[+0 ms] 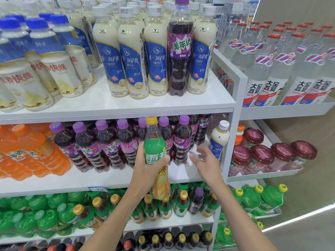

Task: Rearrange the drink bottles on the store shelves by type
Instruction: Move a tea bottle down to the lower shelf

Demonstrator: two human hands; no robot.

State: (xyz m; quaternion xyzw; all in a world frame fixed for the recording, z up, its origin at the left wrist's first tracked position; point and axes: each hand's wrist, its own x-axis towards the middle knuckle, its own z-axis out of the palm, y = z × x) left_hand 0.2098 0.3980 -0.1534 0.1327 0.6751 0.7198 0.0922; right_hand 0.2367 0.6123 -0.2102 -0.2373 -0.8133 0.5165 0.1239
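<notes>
Before the middle shelf, my left grip held the green bottle; my right grip hung open. A careless reach could topple the purple bottles nearby.

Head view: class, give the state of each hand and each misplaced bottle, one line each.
left hand: grips the green-labelled bottle, upright, capped.
right hand: open, holds nothing.
purple soda bottle: upright, capped, among milk teas on top shelf.
milk tea bottle: upright, capped, beside purple sodas, middle shelf.
</notes>
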